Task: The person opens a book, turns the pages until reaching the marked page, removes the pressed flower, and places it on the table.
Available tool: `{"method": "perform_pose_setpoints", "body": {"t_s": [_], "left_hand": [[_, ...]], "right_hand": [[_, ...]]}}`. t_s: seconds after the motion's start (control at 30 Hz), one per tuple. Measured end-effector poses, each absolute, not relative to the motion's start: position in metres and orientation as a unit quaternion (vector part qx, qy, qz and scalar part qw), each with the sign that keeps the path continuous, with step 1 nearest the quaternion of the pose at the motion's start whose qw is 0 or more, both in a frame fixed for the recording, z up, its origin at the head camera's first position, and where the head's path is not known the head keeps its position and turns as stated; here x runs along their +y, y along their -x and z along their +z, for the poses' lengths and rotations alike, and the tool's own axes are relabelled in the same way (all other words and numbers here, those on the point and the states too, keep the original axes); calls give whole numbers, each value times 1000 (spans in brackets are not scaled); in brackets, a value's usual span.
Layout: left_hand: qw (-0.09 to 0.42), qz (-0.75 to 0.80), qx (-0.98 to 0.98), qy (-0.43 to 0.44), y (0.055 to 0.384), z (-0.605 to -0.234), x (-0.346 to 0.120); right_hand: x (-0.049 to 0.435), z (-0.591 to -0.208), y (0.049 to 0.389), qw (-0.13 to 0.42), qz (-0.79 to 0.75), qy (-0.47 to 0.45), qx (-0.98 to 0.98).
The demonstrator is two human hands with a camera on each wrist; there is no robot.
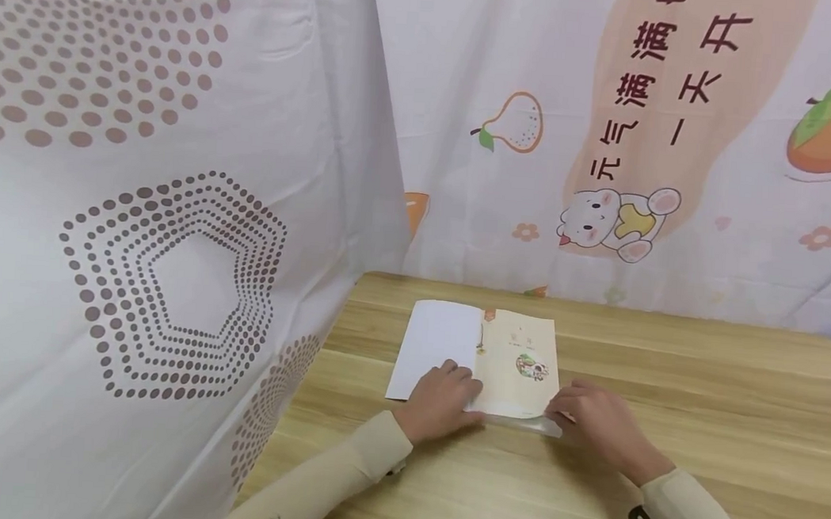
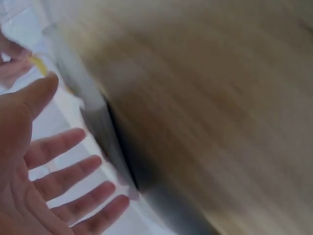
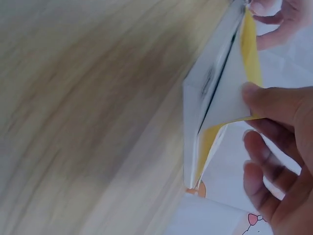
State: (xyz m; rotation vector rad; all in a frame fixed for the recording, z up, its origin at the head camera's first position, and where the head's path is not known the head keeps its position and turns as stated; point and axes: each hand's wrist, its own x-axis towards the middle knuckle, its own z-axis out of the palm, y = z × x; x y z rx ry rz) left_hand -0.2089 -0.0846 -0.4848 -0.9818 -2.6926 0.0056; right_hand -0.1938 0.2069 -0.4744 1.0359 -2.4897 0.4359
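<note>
An open book [image 1: 442, 344] lies on the table, a blank white page on its left and a cream page [image 1: 508, 384] with a small picture on its right. My left hand [image 1: 438, 404] rests at the book's near edge by the fold; its fingers are spread and straight in the left wrist view, the thumb [image 2: 45, 93] beside a yellow page edge. At the near right corner, my right hand [image 1: 605, 426] pinches a page between thumb and forefinger. In the right wrist view that lifted page [image 3: 227, 100] bends up from the pages below, its edge yellow.
The wood-grain table [image 1: 719, 437] extends right and toward me. A white cloth with dotted patterns [image 1: 192, 285] hangs close on the left. Behind the table hangs another printed cloth [image 1: 454, 214] with fruit, a cartoon bear and writing.
</note>
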Motion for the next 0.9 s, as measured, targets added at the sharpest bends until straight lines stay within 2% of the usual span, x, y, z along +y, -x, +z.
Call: {"method": "perform_pose_setpoints", "body": {"t_s": [0.1, 0.23, 0.33, 0.47, 0.6, 0.7, 0.9], "left_hand": [[161, 12, -914, 373, 210, -490, -80], [173, 21, -911, 374, 210, -493, -76], [165, 20, -915, 368, 212, -492, -75], [152, -1, -917, 369, 213, -487, -74], [150, -33, -923, 352, 213, -482, -75], [181, -47, -927, 326, 214, -481, -77], [266, -66, -921, 278, 219, -480, -78]], "right_hand": [[207, -471, 192, 176, 166, -335, -911], [205, -466, 192, 154, 183, -300, -923], [203, -464, 193, 173, 194, -308, -915], [201, -462, 194, 226, 214, -317, -896], [201, -461, 195, 258, 234, -292, -891], [204, -462, 194, 247, 235, -271, -900], [207, -470, 193, 185, 205, -286, -918]]}}
